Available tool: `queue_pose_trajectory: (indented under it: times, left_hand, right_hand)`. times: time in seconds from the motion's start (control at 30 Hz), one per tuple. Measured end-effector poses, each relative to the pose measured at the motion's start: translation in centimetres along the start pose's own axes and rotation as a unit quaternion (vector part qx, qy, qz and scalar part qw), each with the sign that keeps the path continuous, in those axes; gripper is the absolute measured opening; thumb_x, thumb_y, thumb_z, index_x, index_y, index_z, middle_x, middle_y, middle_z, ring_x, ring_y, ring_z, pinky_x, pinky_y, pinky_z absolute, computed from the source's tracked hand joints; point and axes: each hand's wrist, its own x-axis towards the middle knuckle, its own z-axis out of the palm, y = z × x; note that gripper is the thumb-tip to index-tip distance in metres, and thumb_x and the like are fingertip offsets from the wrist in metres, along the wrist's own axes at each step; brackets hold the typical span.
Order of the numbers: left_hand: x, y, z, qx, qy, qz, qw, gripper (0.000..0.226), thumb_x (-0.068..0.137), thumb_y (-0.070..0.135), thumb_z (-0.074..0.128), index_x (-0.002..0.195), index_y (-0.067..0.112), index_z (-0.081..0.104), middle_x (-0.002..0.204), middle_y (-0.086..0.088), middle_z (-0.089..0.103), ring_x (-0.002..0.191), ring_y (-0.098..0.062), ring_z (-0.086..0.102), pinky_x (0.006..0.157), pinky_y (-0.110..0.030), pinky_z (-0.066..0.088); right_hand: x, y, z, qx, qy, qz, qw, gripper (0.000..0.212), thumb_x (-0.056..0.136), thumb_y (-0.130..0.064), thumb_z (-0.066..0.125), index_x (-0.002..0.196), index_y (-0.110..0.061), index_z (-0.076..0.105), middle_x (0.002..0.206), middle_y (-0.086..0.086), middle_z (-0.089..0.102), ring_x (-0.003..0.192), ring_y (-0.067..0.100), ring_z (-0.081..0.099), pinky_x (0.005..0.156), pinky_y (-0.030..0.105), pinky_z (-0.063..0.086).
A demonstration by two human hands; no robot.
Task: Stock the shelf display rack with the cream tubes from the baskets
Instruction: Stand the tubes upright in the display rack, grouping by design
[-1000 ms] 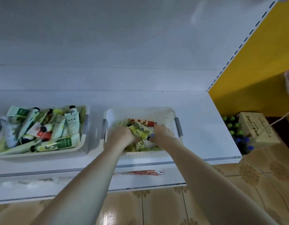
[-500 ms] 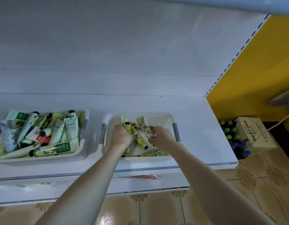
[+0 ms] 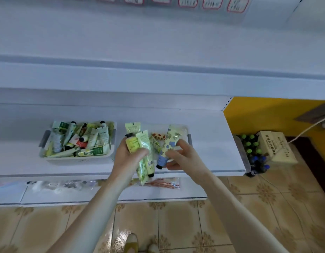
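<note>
Several green tubes (image 3: 142, 143) are gripped in the curled left hand (image 3: 127, 159). A blue-flowered tube (image 3: 168, 146) is pinched by the right hand (image 3: 183, 157), both apparently gathered above the basket (image 3: 184, 129) for shelving.

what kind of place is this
Probably a small shop: white display shelving with price labels on an upper edge, a basket of cream tubes, and packed bottles on the floor.

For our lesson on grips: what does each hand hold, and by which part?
The left hand grips a bundle of green and yellow plastic cream tubes round their middles. The right hand pinches a blue-flowered plastic tube near its middle.
</note>
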Motion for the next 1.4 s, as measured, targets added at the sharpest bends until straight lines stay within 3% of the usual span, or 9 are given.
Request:
queue_pose_trajectory:
  times: [0.13, 0.27, 0.43, 0.63, 0.8, 0.93, 1.1, 1.27, 1.4]
  left_hand:
    - [-6.6, 3.4, -2.1, 0.015, -0.041, 0.038, 0.998, 0.030, 0.067, 0.016, 0.069, 0.090, 0.019, 0.050, 0.077, -0.010, 0.053, 0.075, -0.025, 0.055, 0.068, -0.038, 0.047]
    - [-10.6, 8.8, -3.2, 0.000, -0.033, 0.105, 0.994, 0.032, 0.059, 0.020, 0.069, 0.087, 0.018, 0.054, 0.077, -0.015, 0.060, 0.072, -0.024, 0.059, 0.065, -0.033, 0.048]
    - [-12.1, 15.2, -3.6, -0.053, -0.013, 0.197, 0.979, 0.028, 0.064, 0.008, 0.072, 0.082, 0.020, 0.053, 0.071, -0.005, 0.060, 0.066, -0.017, 0.056, 0.064, -0.031, 0.046]
    - [-9.6, 20.9, -4.9, -0.067, -0.002, 0.259, 0.964, 0.028, 0.058, 0.016, 0.064, 0.084, 0.023, 0.055, 0.071, 0.005, 0.062, 0.070, -0.013, 0.059, 0.068, -0.032, 0.048]
    - [-5.8, 25.2, -6.3, -0.096, -0.024, 0.281, 0.955, 0.032, 0.063, 0.009, 0.069, 0.090, 0.020, 0.056, 0.077, 0.004, 0.065, 0.074, -0.012, 0.062, 0.069, -0.032, 0.051]
    - [-1.8, 27.9, -7.2, -0.092, -0.039, 0.300, 0.949, 0.030, 0.080, -0.007, 0.061, 0.087, 0.021, 0.055, 0.078, 0.005, 0.065, 0.072, -0.010, 0.062, 0.068, -0.030, 0.049]
    - [2.0, 30.1, -6.8, -0.087, -0.051, 0.324, 0.941, 0.031, 0.081, -0.009, 0.061, 0.090, 0.020, 0.054, 0.077, 0.005, 0.064, 0.062, 0.000, 0.063, 0.059, -0.022, 0.050]
    - [4.4, 30.8, -6.2, -0.082, -0.058, 0.334, 0.937, 0.033, 0.079, -0.005, 0.065, 0.088, 0.025, 0.055, 0.070, 0.014, 0.067, 0.066, 0.001, 0.064, 0.062, -0.025, 0.050]
    - [5.2, 30.7, -6.0, -0.078, -0.047, 0.329, 0.940, 0.030, 0.060, 0.016, 0.068, 0.086, 0.026, 0.056, 0.074, 0.012, 0.068, 0.073, -0.007, 0.066, 0.068, -0.033, 0.053]
  right_hand:
    - [-6.0, -2.0, 0.1, 0.064, -0.035, -0.009, 0.997, 0.016, 0.088, -0.009, 0.059, 0.082, -0.007, 0.044, 0.076, 0.010, 0.062, 0.063, 0.020, 0.065, 0.064, 0.031, 0.055]
    - [-9.6, -5.2, -0.1, 0.105, -0.086, -0.040, 0.990, 0.049, 0.069, -0.032, 0.065, 0.110, -0.008, 0.054, 0.095, 0.022, 0.065, 0.075, 0.025, 0.065, 0.065, 0.032, 0.054]
    - [-11.4, -11.8, 0.6, 0.160, -0.096, -0.125, 0.974, 0.025, 0.077, -0.019, 0.058, 0.100, -0.011, 0.058, 0.088, 0.013, 0.064, 0.069, 0.022, 0.064, 0.058, 0.028, 0.054]
    - [-9.2, -20.3, 0.2, 0.090, 0.011, -0.264, 0.960, 0.009, 0.093, -0.010, 0.051, 0.099, -0.011, 0.057, 0.085, 0.001, 0.069, 0.075, 0.015, 0.068, 0.066, 0.023, 0.055]
    - [-4.8, -26.3, -0.8, 0.030, 0.110, -0.328, 0.938, 0.003, 0.093, -0.012, 0.054, 0.090, -0.013, 0.054, 0.087, 0.006, 0.065, 0.078, 0.012, 0.067, 0.068, 0.021, 0.055]
    - [-0.3, -29.4, -2.0, -0.009, 0.222, -0.350, 0.910, 0.009, 0.090, -0.014, 0.060, 0.093, -0.008, 0.054, 0.085, 0.008, 0.061, 0.085, 0.024, 0.062, 0.076, 0.032, 0.055]
    - [3.9, -30.5, -3.5, -0.090, 0.335, -0.327, 0.879, 0.028, 0.086, -0.011, 0.062, 0.065, -0.018, 0.047, 0.062, -0.002, 0.055, 0.070, 0.022, 0.056, 0.079, 0.051, 0.051]
    - [6.6, -31.1, -3.6, -0.148, 0.346, -0.299, 0.877, 0.020, 0.087, -0.010, 0.060, 0.069, -0.011, 0.051, 0.075, 0.009, 0.062, 0.070, 0.022, 0.055, 0.066, 0.031, 0.045]
    - [7.1, -31.6, -4.0, -0.169, 0.320, -0.308, 0.880, 0.011, 0.088, -0.009, 0.059, 0.087, 0.002, 0.061, 0.083, 0.016, 0.067, 0.073, 0.024, 0.058, 0.073, 0.039, 0.050]
